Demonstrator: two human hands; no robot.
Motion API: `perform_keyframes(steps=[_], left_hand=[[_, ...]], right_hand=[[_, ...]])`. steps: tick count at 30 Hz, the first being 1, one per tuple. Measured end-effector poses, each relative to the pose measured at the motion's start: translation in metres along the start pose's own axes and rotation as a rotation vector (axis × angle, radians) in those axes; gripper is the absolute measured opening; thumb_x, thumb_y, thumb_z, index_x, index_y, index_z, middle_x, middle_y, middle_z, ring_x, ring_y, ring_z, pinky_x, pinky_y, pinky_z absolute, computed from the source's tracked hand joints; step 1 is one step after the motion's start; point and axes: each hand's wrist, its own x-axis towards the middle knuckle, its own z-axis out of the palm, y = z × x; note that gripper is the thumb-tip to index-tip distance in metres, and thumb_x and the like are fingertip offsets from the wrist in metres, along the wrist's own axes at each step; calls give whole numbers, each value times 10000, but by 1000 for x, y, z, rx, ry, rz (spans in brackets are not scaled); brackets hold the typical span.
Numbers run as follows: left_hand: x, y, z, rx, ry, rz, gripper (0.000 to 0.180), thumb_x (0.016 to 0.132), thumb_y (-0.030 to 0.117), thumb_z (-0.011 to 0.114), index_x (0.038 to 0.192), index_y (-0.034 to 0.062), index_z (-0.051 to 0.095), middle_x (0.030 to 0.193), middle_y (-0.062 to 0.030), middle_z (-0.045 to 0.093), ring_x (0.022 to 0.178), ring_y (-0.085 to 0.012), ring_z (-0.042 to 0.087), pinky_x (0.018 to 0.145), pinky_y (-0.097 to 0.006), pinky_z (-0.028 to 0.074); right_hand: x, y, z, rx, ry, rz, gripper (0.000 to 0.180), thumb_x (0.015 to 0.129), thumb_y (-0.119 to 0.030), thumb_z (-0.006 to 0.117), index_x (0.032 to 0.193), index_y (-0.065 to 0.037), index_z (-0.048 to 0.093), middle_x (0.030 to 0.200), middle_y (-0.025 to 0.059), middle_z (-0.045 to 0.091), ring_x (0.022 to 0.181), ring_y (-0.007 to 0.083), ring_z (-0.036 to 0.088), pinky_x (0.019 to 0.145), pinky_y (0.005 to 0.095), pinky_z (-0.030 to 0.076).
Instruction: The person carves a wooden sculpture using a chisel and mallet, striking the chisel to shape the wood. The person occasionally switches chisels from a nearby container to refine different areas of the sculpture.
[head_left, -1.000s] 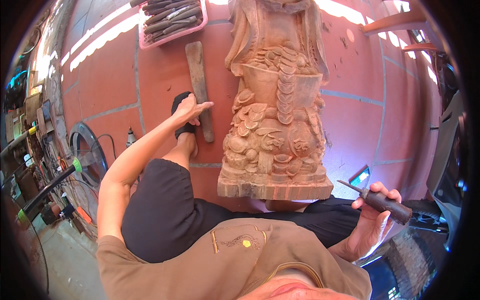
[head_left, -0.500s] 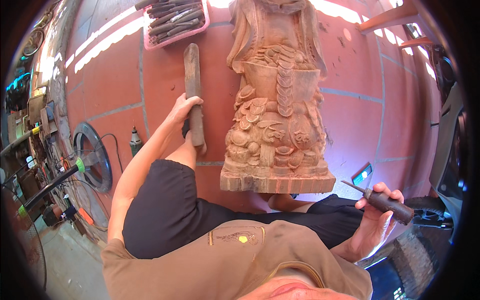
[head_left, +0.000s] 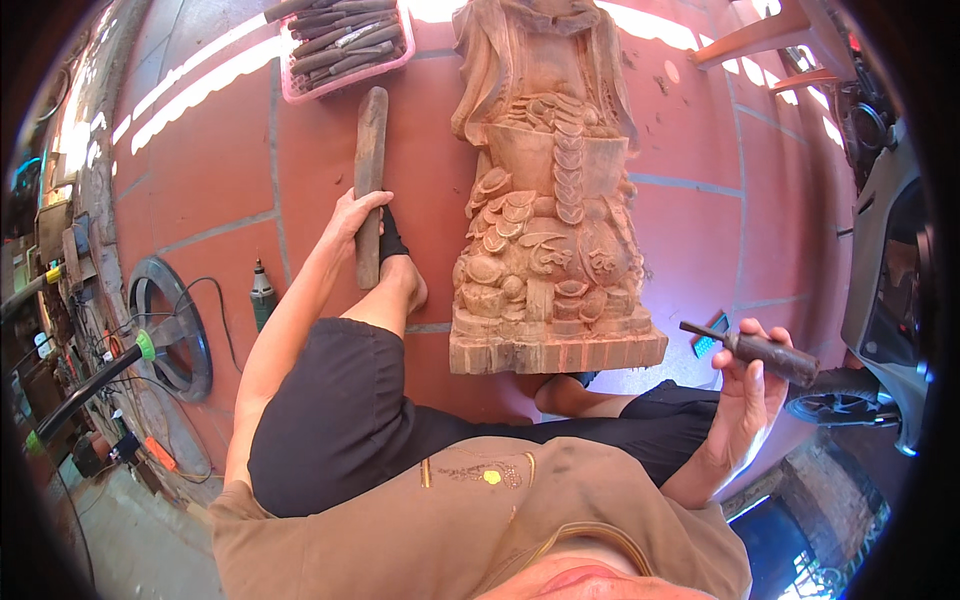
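A wooden bar, long and worn like a carver's mallet, is upright in the picture with my left hand wrapped round its middle. Off to the right, my right hand grips a wood chisel by its dark round handle, the narrow blade pointing left. Between the two hands lies a large carved wooden sculpture, covered with relief of coins, rounded shapes and drapery. Its flat base faces me. Neither the bar nor the chisel touches the carving.
A pink basket full of dark-handled tools stands at the far left. Near my left arm are a green rotary tool and a fan with a round base. A phone lies right of the carving; a motorbike stands farther right.
The chisel has turned in my right hand and shifted slightly left, its blade now more level. My left hand and the wooden bar have moved a little left in the picture.
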Motion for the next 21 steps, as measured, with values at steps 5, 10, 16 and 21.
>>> perform_keyframes(steps=[5, 10, 16, 21], left_hand=[[-1, -7, -3, 48, -6, 21, 355, 780, 228, 777, 978, 65, 532, 744, -24, 554, 576, -125, 561, 499, -277, 495], [3, -9, 0, 147, 3, 48, 406, 773, 255, 760, 1010, 32, 519, 777, -48, 556, 600, -145, 571, 540, -293, 534], [-3, 2, 2, 226, -13, 12, 670, 810, 298, 769, 1298, 51, 384, 978, -143, 593, 813, -242, 633, 712, -328, 533], [6, 2, -2, 199, -100, 13, 759, 805, 315, 776, 1368, 55, 337, 1046, -186, 604, 874, -283, 653, 770, -352, 544]], right_hand=[[6, 6, -3, -91, 37, 10, 389, 960, -152, 645, 1301, -33, 497, 1164, 190, 638, 811, 203, 670, 824, 374, 540], [21, 16, 15, -65, 5, -26, 423, 930, -228, 700, 1252, -22, 518, 1122, 182, 651, 854, 194, 648, 763, 335, 543], [45, 25, 75, -108, -64, -115, 336, 941, -183, 684, 1186, -12, 529, 1052, 152, 645, 906, 196, 635, 776, 341, 559], [64, 33, 116, -108, -172, -129, 293, 945, -143, 672, 1158, -11, 521, 1037, 138, 645, 867, 197, 653, 791, 339, 562]])
